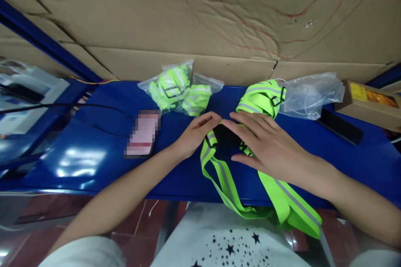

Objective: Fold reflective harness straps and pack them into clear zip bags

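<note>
Neon-green reflective straps (225, 179) with a grey stripe and black buckles hang over the table's front edge in loops. They belong to a harness with a dark part (231, 138) between my hands. My left hand (196, 133) pinches the upper edge of this reflective harness, thumb and fingers together. Over its right side lies my right hand (275, 146), fingers stretched out and thumb apart, covering some of the straps and a buckle. Just beyond my right hand sits a coiled green reflective harness (261, 96).
Bagged green harnesses (175, 87) lie at the back of the blue table (81, 150). A phone with a lit screen (143, 133) is at left. To the right are a clear plastic bag (313, 94), a dark phone (341, 126) and a cardboard box (369, 104). Cardboard (140, 21) lines the back.
</note>
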Available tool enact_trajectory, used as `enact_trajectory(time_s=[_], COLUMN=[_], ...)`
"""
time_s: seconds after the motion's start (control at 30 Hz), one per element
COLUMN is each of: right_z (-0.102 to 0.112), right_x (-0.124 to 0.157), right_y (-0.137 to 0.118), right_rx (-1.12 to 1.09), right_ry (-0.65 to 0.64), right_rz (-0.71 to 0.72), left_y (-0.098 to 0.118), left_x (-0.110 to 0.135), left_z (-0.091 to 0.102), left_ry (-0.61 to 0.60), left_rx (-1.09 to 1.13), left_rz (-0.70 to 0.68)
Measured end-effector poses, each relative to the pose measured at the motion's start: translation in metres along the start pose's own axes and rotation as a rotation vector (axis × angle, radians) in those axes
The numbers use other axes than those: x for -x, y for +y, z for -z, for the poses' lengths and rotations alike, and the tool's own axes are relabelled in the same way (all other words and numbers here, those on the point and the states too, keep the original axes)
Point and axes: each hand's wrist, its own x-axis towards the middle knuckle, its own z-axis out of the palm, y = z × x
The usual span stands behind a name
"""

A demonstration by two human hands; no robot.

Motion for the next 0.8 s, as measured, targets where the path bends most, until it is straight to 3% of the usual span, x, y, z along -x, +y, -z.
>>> enact_trajectory(time_s=[0.13,0.27,0.33,0.47,0.6,0.8], right_z=[-0.014,-0.031,-0.038,-0.048,-0.051,-0.053], right_x=[0.005,0.017,0.022,0.023,0.020,0.020], right_y=[0.014,0.024,0.021,0.012,0.008,0.010], right_rx=[-0.020,-0.078,-0.049,0.025,0.069,0.121], right_ry=[-0.080,-0.113,-0.088,-0.052,-0.063,-0.068], right_rz=[-0.142,-0.233,-0.257,-0.254,-0.248,-0.217], left_y=[0.003,-0.006,-0.013,-0.024,-0.026,-0.028], left_x=[0.009,0.017,0.018,0.013,0.009,0.015], left_z=[-0.001,-0.002,-0.004,-0.005,-0.005,-0.008], left_ry=[-0.050,-0.117,-0.180,-0.185,-0.293,-0.243], left_rx=[-0.315,-0.757,-0.980,-1.191,-1.078,-1.055], left_rz=[-0.206,-0.640,-0.780,-0.758,-0.732,-0.682])
